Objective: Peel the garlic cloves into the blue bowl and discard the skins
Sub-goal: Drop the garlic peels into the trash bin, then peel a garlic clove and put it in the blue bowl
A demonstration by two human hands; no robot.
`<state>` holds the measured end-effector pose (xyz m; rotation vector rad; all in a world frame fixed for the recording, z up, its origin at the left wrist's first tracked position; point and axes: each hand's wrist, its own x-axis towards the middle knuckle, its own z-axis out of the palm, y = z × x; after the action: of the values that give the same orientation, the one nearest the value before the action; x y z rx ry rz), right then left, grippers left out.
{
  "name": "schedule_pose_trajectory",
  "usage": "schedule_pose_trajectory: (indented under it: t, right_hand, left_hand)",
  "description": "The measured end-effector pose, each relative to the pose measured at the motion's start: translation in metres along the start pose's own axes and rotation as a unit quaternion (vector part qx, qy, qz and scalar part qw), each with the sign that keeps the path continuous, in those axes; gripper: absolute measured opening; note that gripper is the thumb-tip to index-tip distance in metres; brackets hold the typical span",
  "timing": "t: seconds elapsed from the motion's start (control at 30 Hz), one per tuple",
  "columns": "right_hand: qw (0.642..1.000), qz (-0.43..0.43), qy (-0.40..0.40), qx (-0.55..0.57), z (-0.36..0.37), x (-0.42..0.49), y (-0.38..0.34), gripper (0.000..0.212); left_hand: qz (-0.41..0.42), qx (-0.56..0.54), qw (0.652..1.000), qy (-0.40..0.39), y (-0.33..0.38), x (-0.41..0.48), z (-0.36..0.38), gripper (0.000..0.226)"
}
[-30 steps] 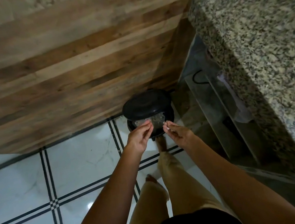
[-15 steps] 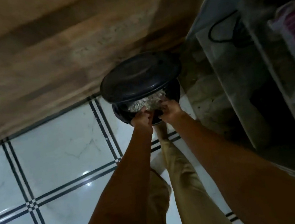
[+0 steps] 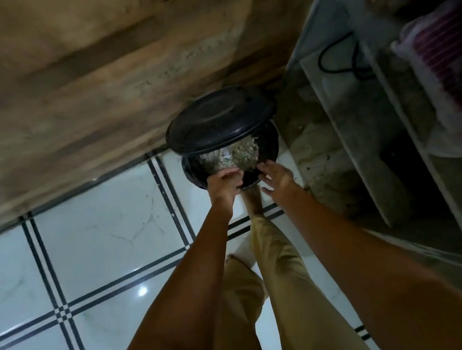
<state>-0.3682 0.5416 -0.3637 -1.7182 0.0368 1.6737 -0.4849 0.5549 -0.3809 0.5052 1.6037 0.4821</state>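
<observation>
A black pedal bin (image 3: 272, 143) stands on the floor against the wooden wall, its round lid (image 3: 220, 118) raised. Pale scraps and crumpled rubbish (image 3: 232, 157) fill the inside. Both my hands are over the bin's front rim. My left hand (image 3: 223, 183) has its fingers curled inward, and I see no skin in it. My right hand (image 3: 275, 175) is beside it with its fingers spread and nothing in them. My foot (image 3: 253, 201) sits at the bin's base. No blue bowl or garlic is in view.
A white tiled floor (image 3: 101, 240) with dark lines spreads to the left. On the right, shelves under a counter (image 3: 342, 120) hold a black cable (image 3: 338, 60) and a bag with pink stripes (image 3: 443, 61). My legs in tan trousers (image 3: 284, 284) stand below the hands.
I have leaned in, so the bin looks larger. My hands went from above the opening down to its front rim. The right hand's fingers have spread apart.
</observation>
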Motion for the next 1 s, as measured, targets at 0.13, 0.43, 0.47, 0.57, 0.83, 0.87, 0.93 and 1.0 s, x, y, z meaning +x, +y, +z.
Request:
schedule_pose_trajectory:
  t: [0.13,0.43,0.47,0.57,0.83,0.87,0.93,1.0]
  right_hand:
    - [0.983,-0.113,0.145,0.023,-0.019,-0.087,-0.010,0.006]
    - [0.881,-0.427,0.201,0.023,-0.144,-0.371,-0.066,0.015]
    - [0.874,-0.435,0.215,0.033,-0.168,-0.390,-0.063,0.013]
    - [0.853,-0.440,0.271,0.074,-0.244,-0.437,-0.036,0.012]
    - [0.801,-0.352,0.458,0.153,-0.443,-0.514,0.114,0.009]
    - [0.801,-0.346,0.464,0.151,-0.461,-0.521,0.128,0.009]
    - [0.808,-0.329,0.461,0.158,-0.492,-0.526,0.149,0.011]
    - [0.818,-0.314,0.447,0.179,-0.511,-0.527,0.156,0.010]
  left_hand:
    - [0.158,0.092,0.983,-0.019,0.031,-0.089,0.006,0.003]
    - [0.458,0.161,0.846,-0.221,0.111,-0.352,0.118,0.006]
    - [0.468,0.162,0.832,-0.249,0.108,-0.376,0.138,0.007]
    - [0.473,0.182,0.794,-0.335,0.076,-0.438,0.194,0.009]
    - [0.448,0.362,0.697,-0.426,-0.088,-0.542,0.310,0.014]
    - [0.457,0.376,0.690,-0.416,-0.100,-0.548,0.320,0.015]
    - [0.479,0.422,0.654,-0.406,-0.117,-0.558,0.340,0.018]
    - [0.516,0.474,0.589,-0.402,-0.127,-0.563,0.357,0.022]
